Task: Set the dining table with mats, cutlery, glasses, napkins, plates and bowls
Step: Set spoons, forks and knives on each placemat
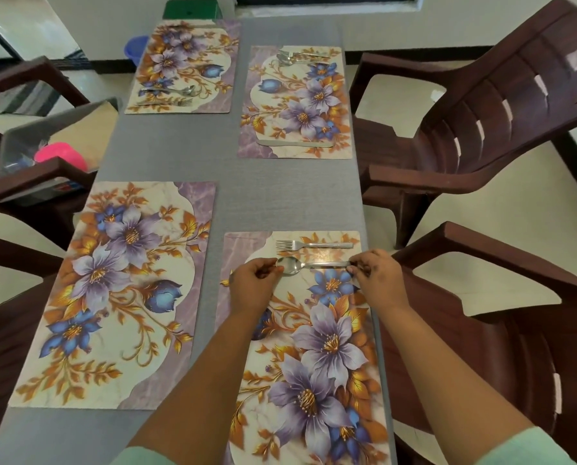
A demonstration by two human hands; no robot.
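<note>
Both hands [317, 280] pinching spoon [310, 265]

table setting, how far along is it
Done: four mats are down, and the far left mat and far right mat each have cutlery. In hand: left hand and right hand hold a spoon below the fork on the near right mat. Left: the near left mat is bare; no glasses, napkins, plates or bowls on the table.
</note>
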